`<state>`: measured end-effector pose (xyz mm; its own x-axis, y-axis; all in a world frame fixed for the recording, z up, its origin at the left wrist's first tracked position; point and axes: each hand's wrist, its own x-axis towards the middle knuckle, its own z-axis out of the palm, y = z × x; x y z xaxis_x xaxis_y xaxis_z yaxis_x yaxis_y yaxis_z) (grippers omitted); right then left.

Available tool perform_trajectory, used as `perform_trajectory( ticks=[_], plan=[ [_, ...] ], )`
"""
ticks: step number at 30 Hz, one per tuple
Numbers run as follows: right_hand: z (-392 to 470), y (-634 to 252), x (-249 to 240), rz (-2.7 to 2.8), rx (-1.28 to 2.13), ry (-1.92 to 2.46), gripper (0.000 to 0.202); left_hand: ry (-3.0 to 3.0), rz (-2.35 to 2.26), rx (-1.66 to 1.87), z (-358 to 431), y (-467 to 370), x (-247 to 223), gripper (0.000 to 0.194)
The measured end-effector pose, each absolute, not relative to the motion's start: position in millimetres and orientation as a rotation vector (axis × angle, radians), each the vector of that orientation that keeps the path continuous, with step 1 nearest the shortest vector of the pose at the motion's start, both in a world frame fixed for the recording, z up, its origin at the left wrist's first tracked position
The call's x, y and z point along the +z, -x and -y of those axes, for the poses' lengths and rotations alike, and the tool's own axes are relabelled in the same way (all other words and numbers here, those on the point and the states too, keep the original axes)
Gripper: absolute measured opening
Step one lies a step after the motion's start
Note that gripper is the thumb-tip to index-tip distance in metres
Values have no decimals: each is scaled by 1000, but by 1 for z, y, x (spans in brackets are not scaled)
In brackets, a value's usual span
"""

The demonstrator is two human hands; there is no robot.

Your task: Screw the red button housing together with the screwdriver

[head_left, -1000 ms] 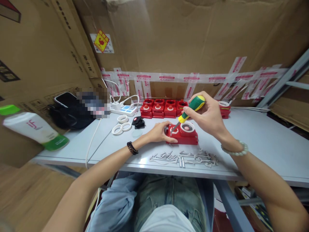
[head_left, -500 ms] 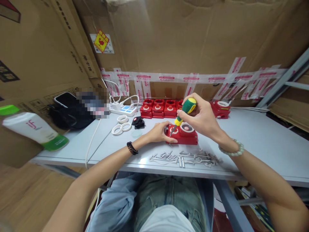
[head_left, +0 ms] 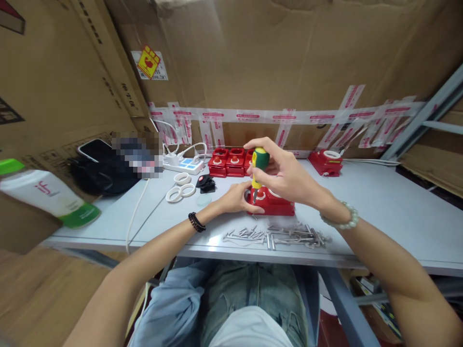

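My right hand [head_left: 280, 171] is closed around a screwdriver [head_left: 259, 164] with a green and yellow handle. The tool stands almost upright, its tip at the left end of a red box-shaped device [head_left: 278, 208] on the table. With fingers and thumb, my left hand [head_left: 237, 198] grips the left end of that device. A white ring shows on the device's top, partly covered by my right hand. In front of the device lie many loose screws [head_left: 249, 234] and metal pins [head_left: 311, 236].
More red devices [head_left: 217, 166] stand in a row at the back, and another [head_left: 325, 163] sits farther right. Left of my hands are white rings [head_left: 174, 194], black pieces [head_left: 205, 183], a clear disc [head_left: 203, 200], a power strip [head_left: 184, 165] and a bottle [head_left: 50, 195].
My right hand has shifted left and brought the screwdriver from a slant to nearly upright over the device's left end. My left hand keeps its grip on the device.
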<state>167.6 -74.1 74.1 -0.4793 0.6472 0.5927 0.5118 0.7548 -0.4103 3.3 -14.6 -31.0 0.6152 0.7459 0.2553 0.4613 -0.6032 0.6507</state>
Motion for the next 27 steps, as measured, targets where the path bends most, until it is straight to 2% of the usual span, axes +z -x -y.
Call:
perform_trajectory(
  ticks=[2, 5, 8, 11, 13, 15, 18, 23, 27],
  plan=[
    [72, -163, 72, 2114, 57, 949, 29, -2303, -969, 676, 14, -3, -32, 69],
    [71, -157, 71, 2030, -203, 1072, 30, -2292, -911, 648, 12, 0, -32, 71],
    [75, -155, 75, 2102, -163, 1090, 35, -2285, -728, 811, 13, 4, -24, 75],
    [80, -157, 80, 2153, -20, 1063, 41, -2211, -657, 1218, 23, 3, -8, 57],
    [80, -157, 80, 2102, -49, 1072, 32, -2170, -675, 1397, 31, -2, 2, 42],
    [78, -159, 80, 2038, -166, 1129, 25, -2139, -692, 1479, 36, -7, 7, 33],
    [75, -166, 83, 2042, -237, 1187, 28, -2077, -680, 1479, 33, -10, 7, 28],
    [77, -178, 95, 2247, 63, 1001, 37, -1926, -504, 1278, 24, -3, 2, 40],
    [77, -172, 91, 2093, -102, 1111, 28, -2019, -616, 1412, 31, -7, 6, 51]
  ],
)
